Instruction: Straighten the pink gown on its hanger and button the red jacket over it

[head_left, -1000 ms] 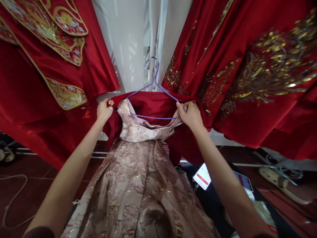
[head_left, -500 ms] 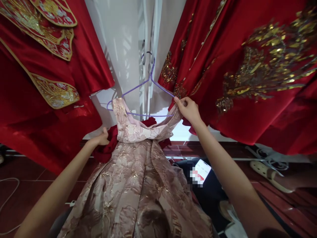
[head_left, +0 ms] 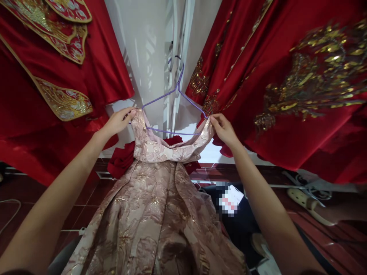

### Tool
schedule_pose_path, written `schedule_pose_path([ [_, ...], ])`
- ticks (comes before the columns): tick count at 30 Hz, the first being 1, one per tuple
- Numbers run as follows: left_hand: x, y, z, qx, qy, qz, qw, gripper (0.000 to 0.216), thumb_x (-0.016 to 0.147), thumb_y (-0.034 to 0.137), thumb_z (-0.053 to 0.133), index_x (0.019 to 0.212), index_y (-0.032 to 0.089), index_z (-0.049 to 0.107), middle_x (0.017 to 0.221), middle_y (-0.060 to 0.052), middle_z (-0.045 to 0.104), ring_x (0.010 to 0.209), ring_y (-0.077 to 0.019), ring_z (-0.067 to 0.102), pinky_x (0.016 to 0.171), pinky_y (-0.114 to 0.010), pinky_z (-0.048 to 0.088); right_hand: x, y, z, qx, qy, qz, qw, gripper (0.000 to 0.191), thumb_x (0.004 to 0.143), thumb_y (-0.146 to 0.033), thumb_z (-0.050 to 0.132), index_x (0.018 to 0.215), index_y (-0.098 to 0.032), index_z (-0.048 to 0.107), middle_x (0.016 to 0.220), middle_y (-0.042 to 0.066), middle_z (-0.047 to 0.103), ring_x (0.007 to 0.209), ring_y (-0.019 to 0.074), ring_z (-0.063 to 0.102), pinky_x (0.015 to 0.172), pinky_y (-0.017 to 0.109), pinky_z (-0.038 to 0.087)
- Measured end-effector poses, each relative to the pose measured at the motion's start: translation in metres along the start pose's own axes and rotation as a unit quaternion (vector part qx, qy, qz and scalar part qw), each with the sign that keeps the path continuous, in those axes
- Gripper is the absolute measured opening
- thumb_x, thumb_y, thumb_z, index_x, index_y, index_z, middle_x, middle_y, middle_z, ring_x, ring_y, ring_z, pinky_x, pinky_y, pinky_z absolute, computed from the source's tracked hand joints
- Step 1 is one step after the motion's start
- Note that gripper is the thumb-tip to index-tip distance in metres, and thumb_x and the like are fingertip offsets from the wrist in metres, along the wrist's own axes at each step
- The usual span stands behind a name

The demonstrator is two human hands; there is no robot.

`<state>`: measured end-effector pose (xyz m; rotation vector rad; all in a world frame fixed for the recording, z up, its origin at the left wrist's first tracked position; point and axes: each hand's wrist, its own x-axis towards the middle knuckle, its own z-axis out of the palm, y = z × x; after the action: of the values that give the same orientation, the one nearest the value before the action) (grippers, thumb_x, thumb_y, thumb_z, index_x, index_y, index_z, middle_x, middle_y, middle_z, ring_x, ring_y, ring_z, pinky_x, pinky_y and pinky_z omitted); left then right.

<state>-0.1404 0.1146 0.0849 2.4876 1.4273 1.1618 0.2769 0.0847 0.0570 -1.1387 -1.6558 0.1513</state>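
The left hand [head_left: 116, 121], left of the centre of the frame, has its thumb and fingers pinched on one shoulder strap of a pale pink and gold dress [head_left: 149, 198]. The right hand [head_left: 226, 130], right of the centre, pinches the other strap between thumb and fingertips. The dress is in the middle of the frame, its neckline between the two hands, and its skirt spreads down to the lower edge. A purple hanger [head_left: 159, 100] is inside the neckline; its shoulders go under the straps, and its hook points to the top of the frame.

Just behind the bodice, at its left side, there is a bunched dark red cloth [head_left: 122, 158]. Red garments with gold embroidery and sequins hang on both sides: one at upper left [head_left: 111, 72], others at upper right [head_left: 289, 149]. At lower right, a bright screen [head_left: 235, 194] lies on a dark surface [head_left: 243, 233]; it is partly blurred, so its writing cannot be read. Farther right is a beige clog [head_left: 304, 200], and at lower left a white cable [head_left: 19, 208].
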Motion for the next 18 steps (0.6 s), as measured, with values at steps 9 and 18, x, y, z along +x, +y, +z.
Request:
schedule_pose_path([
  [9, 0.01, -0.008, 0.01, -0.119, 0.067, 0.008, 0.991, 0.048, 0.08, 0.055, 0.055, 0.106, 0.018, 0.07, 0.111, -0.008, 0.068, 0.103, -0.0221, 0.062, 0.094, -0.031, 0.046, 0.002, 0.005, -0.001, 0.085, 0.023, 0.035, 0.996, 0.027, 0.078, -0.049, 0.06, 0.086, -0.023, 0.063, 0.081, 0.001, 0.066, 0.078, 0.017, 0.062, 0.071, 0.03, 0.049],
  [18, 0.001, -0.011, 0.016, -0.203, 0.161, -0.122, 0.958, 0.045, 0.075, 0.05, 0.061, 0.103, 0.016, 0.07, 0.104, -0.007, 0.07, 0.097, -0.0225, 0.064, 0.087, -0.033, 0.052, 0.006, 0.0, -0.008, 0.08, 0.029, 0.125, 0.988, 0.033, 0.076, -0.051, 0.057, 0.089, -0.021, 0.064, 0.076, 0.002, 0.066, 0.07, 0.0177, 0.061, 0.06, 0.03, 0.049],
])
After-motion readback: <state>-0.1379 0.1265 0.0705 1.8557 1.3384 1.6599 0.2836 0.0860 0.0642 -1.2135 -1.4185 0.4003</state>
